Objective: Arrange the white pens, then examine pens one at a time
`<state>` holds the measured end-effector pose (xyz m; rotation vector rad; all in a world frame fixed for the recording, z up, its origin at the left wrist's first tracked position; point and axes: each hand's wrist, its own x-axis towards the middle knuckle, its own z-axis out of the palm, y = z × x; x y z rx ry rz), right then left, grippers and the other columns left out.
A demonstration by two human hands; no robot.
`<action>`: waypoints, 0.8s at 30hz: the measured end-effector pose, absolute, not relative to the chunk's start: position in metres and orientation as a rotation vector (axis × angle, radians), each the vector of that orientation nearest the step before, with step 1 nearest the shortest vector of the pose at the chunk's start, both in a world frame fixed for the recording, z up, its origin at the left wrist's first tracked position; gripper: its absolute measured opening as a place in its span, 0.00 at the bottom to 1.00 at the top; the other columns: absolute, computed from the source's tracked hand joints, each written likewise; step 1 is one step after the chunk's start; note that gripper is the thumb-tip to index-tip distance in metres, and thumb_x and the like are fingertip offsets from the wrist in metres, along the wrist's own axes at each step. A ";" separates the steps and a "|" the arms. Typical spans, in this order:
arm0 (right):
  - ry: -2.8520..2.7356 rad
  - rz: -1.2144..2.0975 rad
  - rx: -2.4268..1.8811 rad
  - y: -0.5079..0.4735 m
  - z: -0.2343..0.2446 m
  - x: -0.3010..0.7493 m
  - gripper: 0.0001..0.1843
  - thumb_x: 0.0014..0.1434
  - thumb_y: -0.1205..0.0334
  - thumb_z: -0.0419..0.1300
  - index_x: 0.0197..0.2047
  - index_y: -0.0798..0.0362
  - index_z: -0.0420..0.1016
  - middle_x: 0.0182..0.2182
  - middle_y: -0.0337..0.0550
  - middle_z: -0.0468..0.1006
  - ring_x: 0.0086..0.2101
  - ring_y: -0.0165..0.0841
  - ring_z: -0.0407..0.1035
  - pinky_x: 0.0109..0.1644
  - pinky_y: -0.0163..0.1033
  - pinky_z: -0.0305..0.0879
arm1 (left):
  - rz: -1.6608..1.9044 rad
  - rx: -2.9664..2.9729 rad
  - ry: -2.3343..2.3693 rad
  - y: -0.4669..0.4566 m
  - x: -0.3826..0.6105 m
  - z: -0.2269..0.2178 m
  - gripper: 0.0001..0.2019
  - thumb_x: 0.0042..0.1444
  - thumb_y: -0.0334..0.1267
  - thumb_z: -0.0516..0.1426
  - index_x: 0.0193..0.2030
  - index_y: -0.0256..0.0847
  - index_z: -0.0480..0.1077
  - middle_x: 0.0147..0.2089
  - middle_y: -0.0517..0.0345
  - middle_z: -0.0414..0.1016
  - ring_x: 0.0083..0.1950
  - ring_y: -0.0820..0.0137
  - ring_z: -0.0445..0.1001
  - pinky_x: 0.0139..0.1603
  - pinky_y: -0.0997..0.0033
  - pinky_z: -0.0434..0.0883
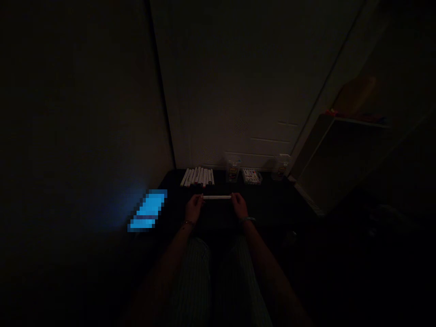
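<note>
Crosswise, slim white marker point(217, 197), bent fingers point(200, 198)

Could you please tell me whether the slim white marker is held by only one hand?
No, the left hand and the right hand each hold one end of the slim white marker.

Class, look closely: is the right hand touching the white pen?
Touching. The head view shows the right hand pinching one end of the white pen, with no gap between them.
</note>
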<state>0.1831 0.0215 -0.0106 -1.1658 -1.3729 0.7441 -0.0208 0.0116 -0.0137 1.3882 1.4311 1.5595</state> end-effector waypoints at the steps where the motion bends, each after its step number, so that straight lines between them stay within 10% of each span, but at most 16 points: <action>1: -1.376 0.737 -1.163 0.021 -0.010 0.183 0.19 0.55 0.46 0.47 0.29 0.53 0.68 0.23 0.35 0.65 0.26 0.27 0.59 0.30 0.30 0.55 | 1.559 1.405 1.446 0.011 -0.021 -0.013 0.20 0.47 0.56 0.52 0.31 0.39 0.68 0.24 0.61 0.69 0.26 0.74 0.66 0.28 0.75 0.62; 24: -1.384 0.785 -1.088 0.021 -0.010 0.184 0.16 0.55 0.50 0.49 0.36 0.52 0.70 0.30 0.38 0.71 0.32 0.30 0.64 0.36 0.32 0.59 | 1.555 1.420 1.398 0.011 -0.020 -0.014 0.18 0.50 0.52 0.51 0.38 0.39 0.66 0.29 0.59 0.71 0.30 0.73 0.69 0.32 0.73 0.65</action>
